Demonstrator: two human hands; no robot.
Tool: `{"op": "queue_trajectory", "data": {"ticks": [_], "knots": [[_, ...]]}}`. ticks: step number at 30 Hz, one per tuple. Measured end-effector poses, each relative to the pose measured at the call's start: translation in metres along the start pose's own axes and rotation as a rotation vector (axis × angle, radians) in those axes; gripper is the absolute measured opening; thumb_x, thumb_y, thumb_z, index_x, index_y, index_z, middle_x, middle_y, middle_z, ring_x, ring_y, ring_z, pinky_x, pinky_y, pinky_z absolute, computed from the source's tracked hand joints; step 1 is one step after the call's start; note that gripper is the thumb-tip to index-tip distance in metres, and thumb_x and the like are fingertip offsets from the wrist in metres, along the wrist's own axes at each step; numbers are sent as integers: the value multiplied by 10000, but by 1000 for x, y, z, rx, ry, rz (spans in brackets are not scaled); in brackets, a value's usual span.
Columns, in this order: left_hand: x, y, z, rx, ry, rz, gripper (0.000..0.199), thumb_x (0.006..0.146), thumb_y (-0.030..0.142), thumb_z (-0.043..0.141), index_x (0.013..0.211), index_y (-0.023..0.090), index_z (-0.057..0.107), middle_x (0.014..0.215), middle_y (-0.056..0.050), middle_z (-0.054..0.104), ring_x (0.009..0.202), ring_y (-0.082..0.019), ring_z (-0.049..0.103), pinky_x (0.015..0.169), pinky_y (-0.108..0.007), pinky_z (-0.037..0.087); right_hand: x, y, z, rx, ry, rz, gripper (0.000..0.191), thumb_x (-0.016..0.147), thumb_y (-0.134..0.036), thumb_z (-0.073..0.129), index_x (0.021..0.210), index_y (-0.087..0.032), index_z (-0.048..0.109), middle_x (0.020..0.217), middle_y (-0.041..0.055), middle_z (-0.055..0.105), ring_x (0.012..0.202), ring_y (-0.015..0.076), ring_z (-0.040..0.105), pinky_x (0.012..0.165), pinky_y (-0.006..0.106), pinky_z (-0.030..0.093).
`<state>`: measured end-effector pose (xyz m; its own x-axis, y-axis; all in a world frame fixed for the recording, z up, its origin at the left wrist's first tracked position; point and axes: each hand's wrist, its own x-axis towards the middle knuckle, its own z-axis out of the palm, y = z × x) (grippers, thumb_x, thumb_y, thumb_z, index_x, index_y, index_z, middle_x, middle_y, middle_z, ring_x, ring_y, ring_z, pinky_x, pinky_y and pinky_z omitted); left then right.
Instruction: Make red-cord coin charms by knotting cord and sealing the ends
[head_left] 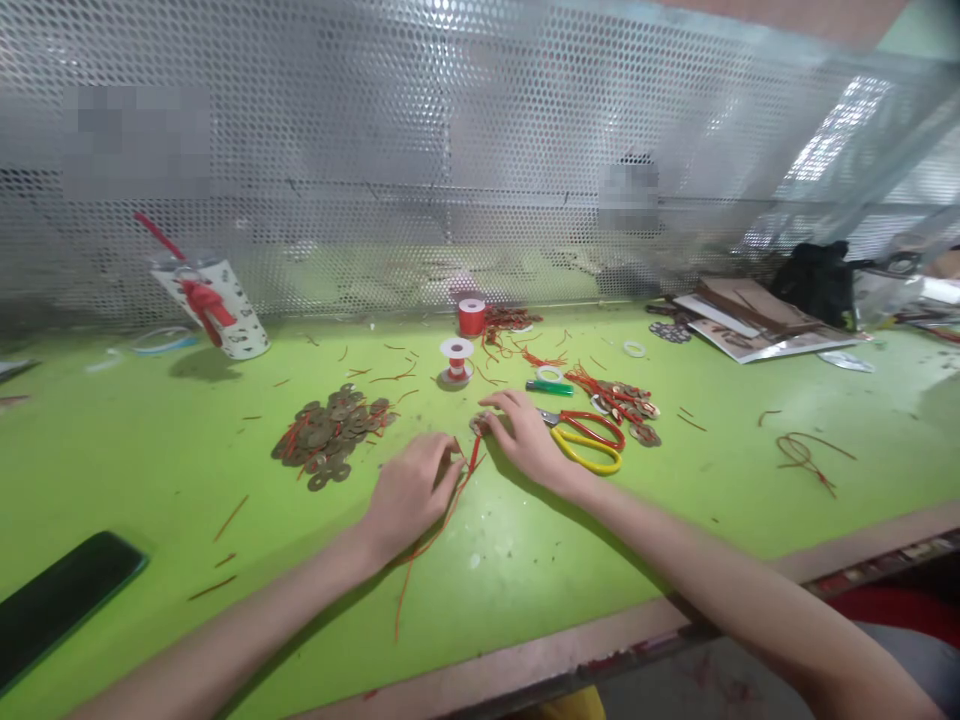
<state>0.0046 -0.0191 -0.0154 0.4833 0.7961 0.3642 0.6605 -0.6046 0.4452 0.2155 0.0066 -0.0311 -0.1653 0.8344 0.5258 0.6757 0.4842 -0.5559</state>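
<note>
My left hand (416, 487) is closed in a pinch on a red cord (474, 455); the cord's loose ends trail down toward the table's front edge. My right hand (521, 437) pinches a small round coin (478, 424) at the cord's upper end, partly hidden by the fingers. Left of my hands lies a pile of bronze coins (326, 428) with red cord bits among them. Just right of my right hand rest scissors (589, 458) with one red and one yellow handle. Coins tied with red cord (626, 402) are heaped beyond them.
A white spool (456, 372) and a red spool (472, 318) stand at the back, near a green lighter (550, 388). A patterned cup with a straw (244, 330) stands at left, a dark phone (67, 600) nearer. Cardboard and papers (757, 315) lie right, before a perforated metal screen (337, 130).
</note>
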Motion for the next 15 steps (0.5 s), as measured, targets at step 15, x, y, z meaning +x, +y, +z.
{"op": "queue_trajectory", "data": {"ticks": [15], "knots": [[9,-8,-1,-157,-125,-77,133,952,252,545,888,197,647,895,-43,714,819,-213,647,763,-331,466,-12,-21,-16,106,-290,-179,156,1025,-221,481,964,-197,622,957,77,655,958,224,622,893,382,513]]}}
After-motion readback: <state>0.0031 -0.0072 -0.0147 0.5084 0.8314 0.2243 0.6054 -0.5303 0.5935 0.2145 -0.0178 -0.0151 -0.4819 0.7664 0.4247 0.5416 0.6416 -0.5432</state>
